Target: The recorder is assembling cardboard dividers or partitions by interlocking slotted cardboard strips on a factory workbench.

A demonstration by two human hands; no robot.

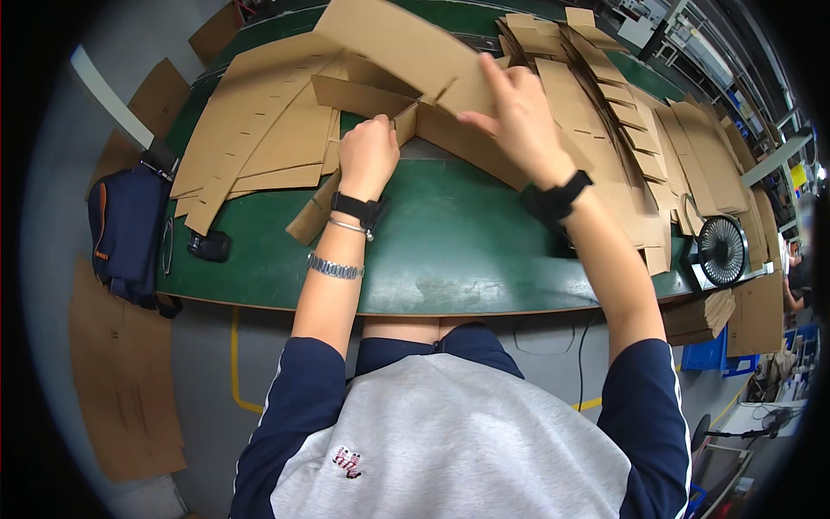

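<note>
A slotted cardboard strip (303, 227) runs from the lower left up to a crossing with other upright strips, and my left hand (369, 156) is closed around it. Above the crossing, a wider cardboard strip (389, 43) is held tilted. My right hand (523, 117) grips its right end, thumb near the lower edge and fingers near the upper one. A slot (445, 89) shows in this strip near the crossing. Another upright cardboard strip (467, 143) stretches from the crossing toward the lower right, beneath my right hand. Part of the joint is hidden.
Flat slotted cardboard sheets (259, 130) lie stacked at the left of the green table (458, 259), with more cardboard pieces (596, 112) piled at the right. A small fan (722, 251) stands at the right edge. A dark blue bag (130, 229) hangs at the left.
</note>
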